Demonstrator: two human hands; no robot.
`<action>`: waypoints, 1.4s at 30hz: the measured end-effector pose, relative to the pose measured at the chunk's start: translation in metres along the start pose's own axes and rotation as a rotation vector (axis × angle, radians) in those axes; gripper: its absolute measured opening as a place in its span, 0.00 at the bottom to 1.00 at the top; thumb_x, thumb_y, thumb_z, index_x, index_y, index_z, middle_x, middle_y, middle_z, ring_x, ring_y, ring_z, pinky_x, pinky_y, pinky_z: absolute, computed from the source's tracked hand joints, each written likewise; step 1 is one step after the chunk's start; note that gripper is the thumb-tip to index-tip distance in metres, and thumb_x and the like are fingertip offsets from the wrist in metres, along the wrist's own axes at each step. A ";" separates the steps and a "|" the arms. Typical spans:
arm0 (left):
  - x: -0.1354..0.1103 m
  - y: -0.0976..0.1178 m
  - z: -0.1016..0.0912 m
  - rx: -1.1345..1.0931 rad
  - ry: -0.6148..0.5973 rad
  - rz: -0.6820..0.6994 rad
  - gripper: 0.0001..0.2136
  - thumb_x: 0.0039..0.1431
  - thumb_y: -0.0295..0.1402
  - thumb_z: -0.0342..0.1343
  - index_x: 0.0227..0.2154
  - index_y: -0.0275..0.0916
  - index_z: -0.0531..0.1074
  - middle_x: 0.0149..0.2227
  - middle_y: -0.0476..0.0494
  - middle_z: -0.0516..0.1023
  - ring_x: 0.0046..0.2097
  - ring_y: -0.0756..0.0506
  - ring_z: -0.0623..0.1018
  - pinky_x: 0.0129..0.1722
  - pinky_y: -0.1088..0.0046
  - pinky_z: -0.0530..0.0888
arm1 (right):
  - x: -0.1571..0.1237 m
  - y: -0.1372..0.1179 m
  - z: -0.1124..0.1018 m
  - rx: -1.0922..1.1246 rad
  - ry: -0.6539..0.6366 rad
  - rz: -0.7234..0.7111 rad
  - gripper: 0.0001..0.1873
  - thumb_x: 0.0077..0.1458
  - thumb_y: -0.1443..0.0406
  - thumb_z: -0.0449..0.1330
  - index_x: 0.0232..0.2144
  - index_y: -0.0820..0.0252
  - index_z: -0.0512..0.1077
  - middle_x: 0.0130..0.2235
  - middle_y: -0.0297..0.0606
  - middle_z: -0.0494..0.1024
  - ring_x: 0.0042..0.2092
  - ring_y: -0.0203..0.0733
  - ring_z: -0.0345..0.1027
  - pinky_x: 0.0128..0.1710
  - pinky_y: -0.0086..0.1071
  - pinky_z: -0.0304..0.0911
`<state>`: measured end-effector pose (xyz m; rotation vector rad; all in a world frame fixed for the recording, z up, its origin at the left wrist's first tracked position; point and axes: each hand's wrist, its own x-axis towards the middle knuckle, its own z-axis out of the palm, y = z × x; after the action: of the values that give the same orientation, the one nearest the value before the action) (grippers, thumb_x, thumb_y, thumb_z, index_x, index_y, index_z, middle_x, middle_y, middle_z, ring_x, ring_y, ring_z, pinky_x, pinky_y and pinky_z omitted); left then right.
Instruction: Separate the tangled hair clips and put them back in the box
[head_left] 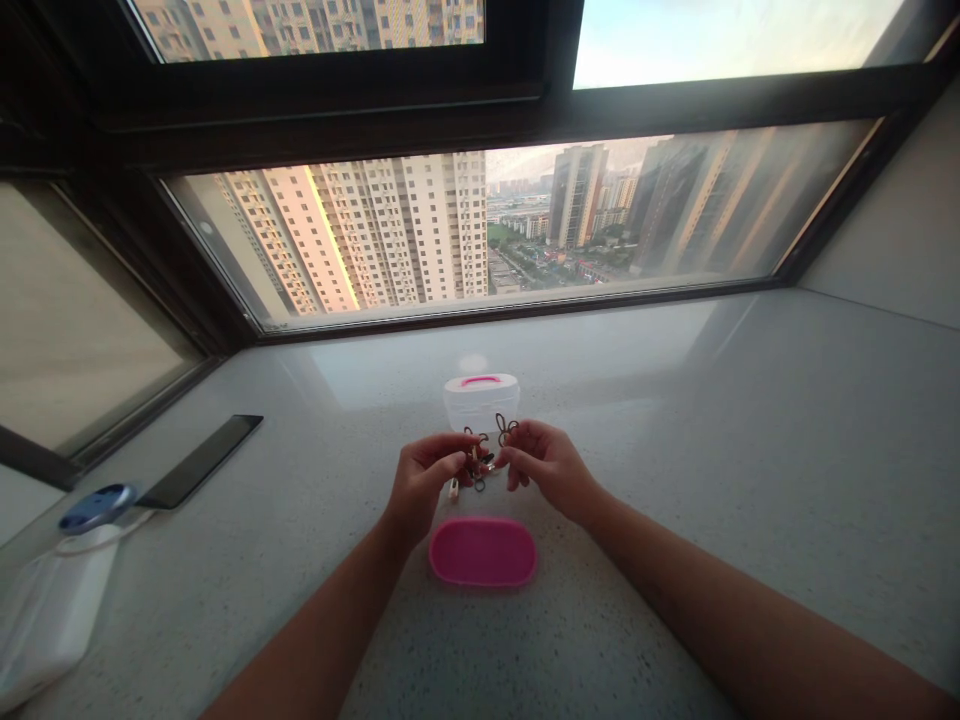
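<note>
My left hand (pixel 424 480) and my right hand (pixel 544 462) are held together above the counter, both pinching a small tangle of dark wire loops or hair ties (pixel 484 450) between fingertips. A small pale piece hangs from the tangle by my left thumb. Just behind the hands stands a clear plastic container (pixel 481 398) with a pink handle on top. A pink oval lid or tray (pixel 482 551) lies flat on the counter below my hands.
The speckled grey countertop (pixel 712 450) runs along a wide window. At the left lie a black phone (pixel 201 461), a blue round object (pixel 97 506) and a white power bank with cable (pixel 52 610).
</note>
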<state>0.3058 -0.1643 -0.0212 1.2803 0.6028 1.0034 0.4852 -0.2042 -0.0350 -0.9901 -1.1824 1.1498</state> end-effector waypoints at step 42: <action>0.003 -0.008 0.010 0.163 0.081 0.000 0.11 0.55 0.40 0.54 0.33 0.37 0.65 0.18 0.52 0.72 0.17 0.52 0.69 0.16 0.80 0.62 | -0.001 0.011 0.003 -0.028 -0.083 -0.036 0.10 0.49 0.60 0.60 0.26 0.63 0.69 0.24 0.33 0.71 0.19 0.30 0.60 0.17 0.25 0.59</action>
<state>0.3175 -0.1663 -0.0262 1.3869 0.7592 1.0268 0.4804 -0.2037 -0.0459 -0.9462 -1.2806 1.1580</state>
